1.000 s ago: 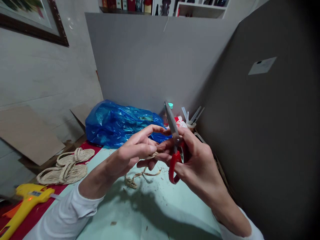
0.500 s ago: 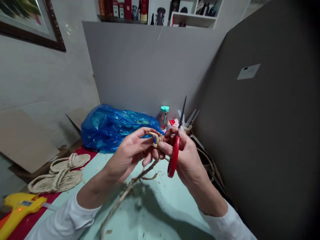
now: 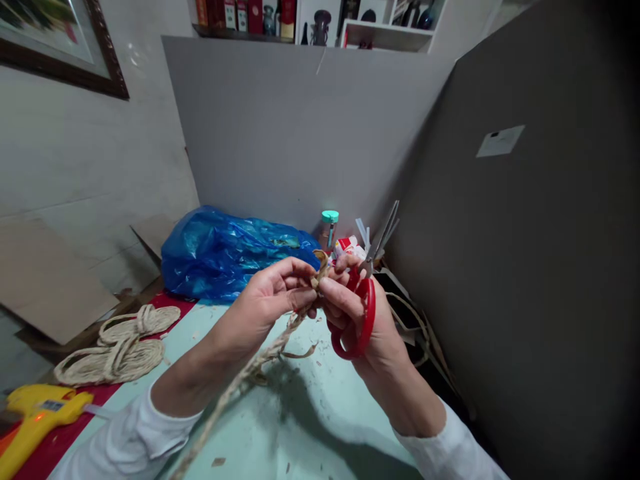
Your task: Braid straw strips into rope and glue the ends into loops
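Observation:
A tan braided plant-fibre cord [image 3: 273,348] rises from the lower left, and its curled end stands up between my fingertips. My left hand [image 3: 273,293] pinches it just below that end. From the other side the thumb and fingers of my right hand [image 3: 363,307] press on the same end. Red-handled scissors [image 3: 369,313] hang on my right hand, their blades pointing up and away to the right. Below the hands, a loose fibre strand sticks out from the cord. The fingertips partly hide where the strands meet.
Two woven sandals [image 3: 117,357] lie on the left beside a yellow glue gun [image 3: 47,407]. A blue plastic bag [image 3: 225,257] and a teal-lidded jar [image 3: 329,227] stand at the back. Grey panels [image 3: 300,127] close off the back and right. Fibre scraps dot the pale green tabletop [image 3: 320,413].
The scissors have swung in my right hand, so the blades lean further right and the handle loops face me. The cord has turned, showing its braid, and its end now points up.

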Action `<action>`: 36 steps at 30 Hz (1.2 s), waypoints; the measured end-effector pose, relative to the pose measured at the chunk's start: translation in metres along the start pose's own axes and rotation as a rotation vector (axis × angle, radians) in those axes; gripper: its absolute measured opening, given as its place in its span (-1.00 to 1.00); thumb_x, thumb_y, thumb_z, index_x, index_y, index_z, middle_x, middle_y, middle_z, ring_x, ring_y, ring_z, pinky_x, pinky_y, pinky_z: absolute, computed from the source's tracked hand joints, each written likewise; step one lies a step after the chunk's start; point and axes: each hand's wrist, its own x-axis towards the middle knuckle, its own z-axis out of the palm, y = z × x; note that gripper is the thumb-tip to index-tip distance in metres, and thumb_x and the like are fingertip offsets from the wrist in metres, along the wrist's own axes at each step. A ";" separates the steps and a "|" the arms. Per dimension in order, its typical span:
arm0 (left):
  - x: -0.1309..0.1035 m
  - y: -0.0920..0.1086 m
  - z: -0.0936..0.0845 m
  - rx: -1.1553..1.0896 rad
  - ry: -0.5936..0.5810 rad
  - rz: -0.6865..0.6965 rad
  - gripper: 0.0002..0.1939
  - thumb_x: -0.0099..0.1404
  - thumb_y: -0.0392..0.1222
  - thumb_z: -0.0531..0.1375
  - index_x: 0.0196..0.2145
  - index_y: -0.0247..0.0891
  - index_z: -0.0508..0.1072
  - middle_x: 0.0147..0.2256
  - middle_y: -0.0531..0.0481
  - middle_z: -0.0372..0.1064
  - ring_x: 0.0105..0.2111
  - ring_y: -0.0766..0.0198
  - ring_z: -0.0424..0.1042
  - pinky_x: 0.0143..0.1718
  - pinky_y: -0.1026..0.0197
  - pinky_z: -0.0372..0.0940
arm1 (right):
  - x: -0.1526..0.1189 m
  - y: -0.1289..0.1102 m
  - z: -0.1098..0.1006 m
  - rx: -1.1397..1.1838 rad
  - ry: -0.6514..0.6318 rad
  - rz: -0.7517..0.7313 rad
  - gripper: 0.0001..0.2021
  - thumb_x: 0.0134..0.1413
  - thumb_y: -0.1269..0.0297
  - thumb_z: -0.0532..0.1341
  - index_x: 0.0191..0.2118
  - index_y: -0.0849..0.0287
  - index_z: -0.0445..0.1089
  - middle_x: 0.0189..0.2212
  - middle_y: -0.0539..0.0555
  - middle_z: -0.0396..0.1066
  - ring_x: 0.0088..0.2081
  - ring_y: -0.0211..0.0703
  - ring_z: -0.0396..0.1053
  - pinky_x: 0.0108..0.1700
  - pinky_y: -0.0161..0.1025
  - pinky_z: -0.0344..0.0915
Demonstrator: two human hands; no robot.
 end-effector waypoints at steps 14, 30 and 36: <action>0.005 -0.008 0.001 0.025 0.271 -0.019 -0.90 0.05 -0.24 0.37 -0.45 -0.33 0.60 -0.51 0.02 0.39 -0.50 0.42 0.28 -0.46 0.34 0.16 | -0.024 -0.003 -0.081 -0.902 -0.169 0.169 -0.60 0.11 -0.01 0.25 -0.09 0.12 0.19 -0.54 -0.07 0.36 -0.60 -0.26 0.24 -0.54 -0.32 0.18; 0.008 -0.033 0.016 0.531 0.018 -0.013 -0.85 0.15 -0.31 0.16 -0.49 -0.34 0.53 -0.57 0.13 0.31 -0.54 0.43 0.15 -0.49 0.34 0.07 | -0.041 0.002 -0.071 -1.344 -0.317 0.233 -0.63 0.18 -0.13 0.14 -0.17 0.09 0.24 -0.54 -0.09 0.27 -0.47 -0.20 0.17 -0.38 -0.29 0.05; 0.015 -0.045 0.005 0.502 0.011 -0.088 -0.86 0.13 -0.27 0.19 -0.48 -0.32 0.55 -0.59 0.14 0.27 -0.54 0.42 0.12 -0.49 0.32 0.03 | -0.047 0.012 -0.077 -1.337 -0.335 0.326 -0.67 0.32 -0.06 -0.04 -0.24 0.09 0.22 -0.59 -0.07 0.20 -0.51 -0.20 0.16 -0.38 -0.29 0.05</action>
